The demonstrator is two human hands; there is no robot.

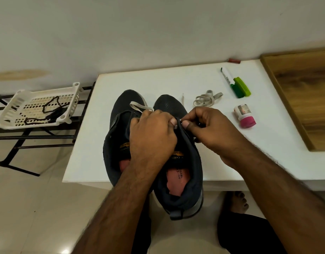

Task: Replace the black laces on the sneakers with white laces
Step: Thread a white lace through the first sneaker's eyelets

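We take the right sneaker (178, 143) as our landmark. It sits at the near edge of the table (176, 79), heel overhanging toward us, and the left sneaker (119, 125) touches it along its left side. Over its eyelet row our left hand (152, 132) has its fingers curled, thumb pressing the edge of the upper, while our right hand (207, 129) pinches something small and pale there between thumb and forefinger. We judge it to be a white lace tip, but it is too small to tell for certain.

What could go wrong: the tip could miss the eyelet or fray, since our hands hide the hole. A hard pull could tug the lace (141, 107) lying across the toe of the left sneaker clean through. With the heel overhanging, downward pressure could tip the right sneaker off the table. We could also skip an eyelet and lace unevenly.

Just beyond and right of the right sneaker's toe lies a second lace (207, 99), bundled. Farther right are a marker (228, 77), a green clip (242, 87) and a small pink-capped bottle (245, 116); whether anything is in it we cannot tell.

Well to the left, on a black rack (15, 143), a white basket (37, 105) holds the black laces (51, 107), loosely tangled.
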